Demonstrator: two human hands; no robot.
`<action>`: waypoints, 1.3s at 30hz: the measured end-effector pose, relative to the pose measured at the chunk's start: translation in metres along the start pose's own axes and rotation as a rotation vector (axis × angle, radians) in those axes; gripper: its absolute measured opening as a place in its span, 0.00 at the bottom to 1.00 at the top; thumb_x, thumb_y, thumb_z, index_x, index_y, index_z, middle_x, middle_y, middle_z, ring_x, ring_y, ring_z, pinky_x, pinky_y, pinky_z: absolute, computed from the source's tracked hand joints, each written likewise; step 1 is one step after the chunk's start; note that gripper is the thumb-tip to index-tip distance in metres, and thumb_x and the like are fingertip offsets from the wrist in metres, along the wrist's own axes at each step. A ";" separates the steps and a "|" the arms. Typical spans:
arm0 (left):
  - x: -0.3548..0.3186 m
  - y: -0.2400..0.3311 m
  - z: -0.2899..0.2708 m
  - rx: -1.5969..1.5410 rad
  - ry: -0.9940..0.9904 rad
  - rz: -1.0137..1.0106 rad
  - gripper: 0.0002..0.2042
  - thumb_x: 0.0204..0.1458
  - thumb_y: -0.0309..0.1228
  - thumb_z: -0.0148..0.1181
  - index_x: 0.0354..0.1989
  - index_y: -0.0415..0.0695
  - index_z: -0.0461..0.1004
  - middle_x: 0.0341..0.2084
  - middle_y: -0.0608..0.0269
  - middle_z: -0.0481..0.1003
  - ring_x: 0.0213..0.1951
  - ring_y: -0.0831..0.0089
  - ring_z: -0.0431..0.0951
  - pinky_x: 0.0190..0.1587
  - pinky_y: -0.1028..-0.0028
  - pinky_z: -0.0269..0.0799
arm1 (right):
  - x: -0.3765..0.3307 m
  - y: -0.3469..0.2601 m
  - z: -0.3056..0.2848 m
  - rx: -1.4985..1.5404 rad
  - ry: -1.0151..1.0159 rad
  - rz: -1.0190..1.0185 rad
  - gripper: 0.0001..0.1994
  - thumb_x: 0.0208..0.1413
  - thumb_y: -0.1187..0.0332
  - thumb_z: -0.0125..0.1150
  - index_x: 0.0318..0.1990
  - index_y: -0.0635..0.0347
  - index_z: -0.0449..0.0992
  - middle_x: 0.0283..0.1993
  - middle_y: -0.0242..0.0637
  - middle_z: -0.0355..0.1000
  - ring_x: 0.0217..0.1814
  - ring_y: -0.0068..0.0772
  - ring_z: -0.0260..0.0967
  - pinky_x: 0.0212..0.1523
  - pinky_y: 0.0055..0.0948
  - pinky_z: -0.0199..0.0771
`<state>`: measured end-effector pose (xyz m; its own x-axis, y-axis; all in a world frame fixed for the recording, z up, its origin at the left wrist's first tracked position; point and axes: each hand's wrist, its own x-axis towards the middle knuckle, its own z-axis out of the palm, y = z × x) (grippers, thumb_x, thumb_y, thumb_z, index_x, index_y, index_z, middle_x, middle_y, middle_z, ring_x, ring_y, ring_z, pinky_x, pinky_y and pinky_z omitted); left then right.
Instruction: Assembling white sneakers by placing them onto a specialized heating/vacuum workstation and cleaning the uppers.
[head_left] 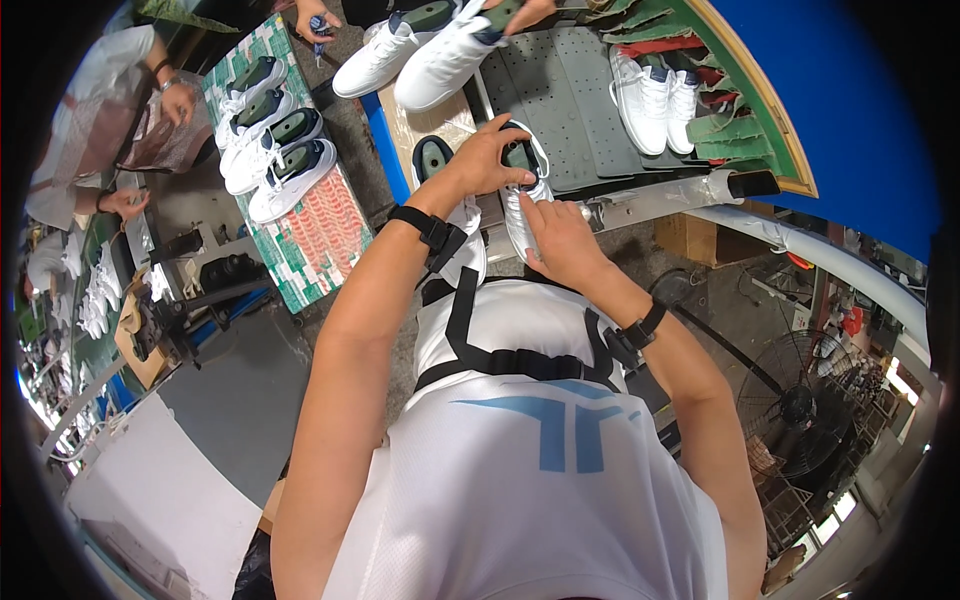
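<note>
White shoe in hand: located between both hands, just in front of the torso, near the close edge of the light-brown desk (452, 117); shoe (518, 232) has its toe toward the wearer, heel away. What supports its sole: can't tell.
Left grip: hand (483, 163) arched over the dark collar, fingers at the far side, thumb by the green insert (519, 156); clenched or only touching, can't tell.
Right grip: hand (570, 240) low on the shoe's right side, fingertips on the upper; pinching or just pressing, can't tell.
Second shoe: white (469, 262), just left of the first, partly behind the left forearm.
Weight: likely light, somewhat heavier with the insert inside.
Stiffness: upper probably soft, laces floppy; insert looks rigid, should keep the collar from collapsing.
Slip/damage: probably not slippery or breakable; white surface could scuff or smudge.
Best hold: heel and collar around the insert, other hand steadying the midfoot; avoid squeezing the toe.
Around: four shoes (292, 180) on a patterned board, left; white pair (645, 105) beyond the perforated grey plates (565, 105); co-worker's hand (529, 13) on another shoe (440, 70), top.
</note>
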<state>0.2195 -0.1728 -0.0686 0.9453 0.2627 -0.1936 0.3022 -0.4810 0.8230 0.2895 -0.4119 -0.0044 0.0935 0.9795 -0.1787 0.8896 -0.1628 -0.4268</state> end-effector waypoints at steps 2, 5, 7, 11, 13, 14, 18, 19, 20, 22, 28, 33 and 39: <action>0.001 -0.002 0.003 -0.012 0.005 0.003 0.41 0.42 0.48 0.86 0.68 0.53 0.79 0.79 0.32 0.58 0.76 0.38 0.66 0.76 0.57 0.66 | 0.002 -0.004 0.003 -0.064 -0.047 0.024 0.46 0.50 0.62 0.77 0.75 0.71 0.63 0.56 0.51 0.73 0.57 0.55 0.71 0.63 0.48 0.69; -0.003 -0.008 0.001 -0.024 0.036 0.001 0.42 0.41 0.48 0.86 0.68 0.52 0.79 0.78 0.31 0.59 0.75 0.37 0.66 0.75 0.56 0.66 | 0.010 -0.014 0.000 -0.150 -0.020 -0.056 0.43 0.49 0.61 0.76 0.71 0.76 0.67 0.50 0.51 0.75 0.53 0.50 0.75 0.59 0.46 0.73; -0.009 -0.005 -0.005 -0.041 0.085 0.005 0.42 0.41 0.47 0.86 0.68 0.48 0.79 0.76 0.29 0.62 0.74 0.37 0.67 0.75 0.56 0.66 | 0.014 -0.012 -0.015 0.510 0.038 0.152 0.38 0.52 0.61 0.74 0.69 0.74 0.71 0.55 0.57 0.78 0.56 0.56 0.79 0.61 0.48 0.77; 0.004 -0.021 0.029 -0.093 0.179 0.121 0.43 0.38 0.46 0.86 0.65 0.39 0.79 0.72 0.27 0.65 0.75 0.35 0.65 0.77 0.52 0.62 | 0.014 0.004 -0.003 0.565 0.004 0.218 0.36 0.54 0.62 0.69 0.71 0.69 0.71 0.63 0.59 0.78 0.67 0.59 0.78 0.69 0.47 0.76; 0.007 -0.009 0.031 -0.065 0.115 0.111 0.43 0.41 0.47 0.85 0.67 0.42 0.78 0.75 0.27 0.62 0.76 0.34 0.64 0.77 0.54 0.63 | 0.011 0.007 0.007 0.689 -0.017 0.375 0.35 0.54 0.65 0.68 0.70 0.68 0.71 0.58 0.56 0.80 0.63 0.54 0.79 0.66 0.43 0.76; 0.004 0.004 0.026 -0.057 0.089 0.061 0.42 0.41 0.45 0.86 0.66 0.43 0.79 0.76 0.27 0.61 0.76 0.35 0.64 0.77 0.55 0.63 | 0.008 0.016 0.015 0.734 -0.049 0.371 0.32 0.55 0.66 0.67 0.68 0.67 0.72 0.56 0.53 0.80 0.59 0.50 0.80 0.64 0.40 0.76; -0.013 0.000 0.021 -0.049 0.120 -0.028 0.41 0.42 0.45 0.85 0.67 0.45 0.79 0.77 0.30 0.60 0.77 0.37 0.62 0.78 0.57 0.62 | -0.018 -0.006 -0.024 0.761 -0.127 0.264 0.30 0.56 0.68 0.66 0.67 0.68 0.74 0.53 0.48 0.81 0.57 0.41 0.79 0.63 0.36 0.75; -0.013 0.001 0.018 -0.046 0.113 -0.031 0.41 0.42 0.45 0.85 0.67 0.45 0.79 0.78 0.31 0.59 0.77 0.38 0.62 0.78 0.57 0.61 | -0.030 -0.004 -0.037 0.745 -0.183 0.296 0.30 0.56 0.69 0.65 0.68 0.68 0.74 0.53 0.46 0.81 0.57 0.38 0.78 0.63 0.35 0.75; -0.012 0.003 0.016 -0.047 0.101 -0.028 0.41 0.43 0.45 0.85 0.68 0.46 0.79 0.78 0.32 0.59 0.78 0.38 0.61 0.79 0.57 0.61 | -0.034 -0.001 -0.044 0.727 -0.236 0.335 0.30 0.55 0.70 0.64 0.68 0.68 0.73 0.53 0.45 0.81 0.57 0.36 0.77 0.63 0.34 0.75; -0.007 0.007 0.013 -0.039 0.104 -0.041 0.41 0.43 0.45 0.85 0.68 0.46 0.79 0.79 0.32 0.58 0.78 0.38 0.61 0.79 0.57 0.61 | -0.026 -0.001 -0.040 0.795 -0.219 0.309 0.31 0.55 0.71 0.64 0.68 0.68 0.73 0.53 0.45 0.81 0.56 0.35 0.77 0.63 0.34 0.75; 0.006 0.011 0.016 -0.011 0.065 -0.104 0.41 0.44 0.46 0.84 0.69 0.47 0.78 0.79 0.33 0.57 0.79 0.39 0.59 0.79 0.57 0.59 | 0.023 -0.070 -0.036 0.770 -0.458 0.121 0.31 0.52 0.66 0.68 0.66 0.68 0.76 0.51 0.45 0.82 0.56 0.40 0.80 0.64 0.33 0.75; -0.009 -0.006 0.018 -0.106 0.092 -0.010 0.42 0.45 0.46 0.84 0.70 0.48 0.76 0.80 0.32 0.54 0.80 0.36 0.55 0.80 0.54 0.57 | -0.024 -0.034 -0.051 0.811 -0.525 0.198 0.32 0.52 0.66 0.69 0.66 0.69 0.76 0.51 0.42 0.83 0.54 0.37 0.80 0.61 0.32 0.76; -0.006 0.004 0.031 -0.102 0.024 -0.034 0.44 0.46 0.48 0.83 0.73 0.47 0.73 0.82 0.32 0.49 0.82 0.35 0.49 0.81 0.52 0.54 | -0.076 0.003 -0.032 0.967 -0.405 0.590 0.26 0.65 0.67 0.60 0.68 0.70 0.74 0.49 0.34 0.80 0.52 0.26 0.75 0.58 0.28 0.75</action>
<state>0.2188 -0.2019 -0.0806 0.9312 0.2975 -0.2107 0.3189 -0.3845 0.8663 0.2993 -0.4827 0.0366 0.0721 0.6437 -0.7619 0.0369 -0.7651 -0.6429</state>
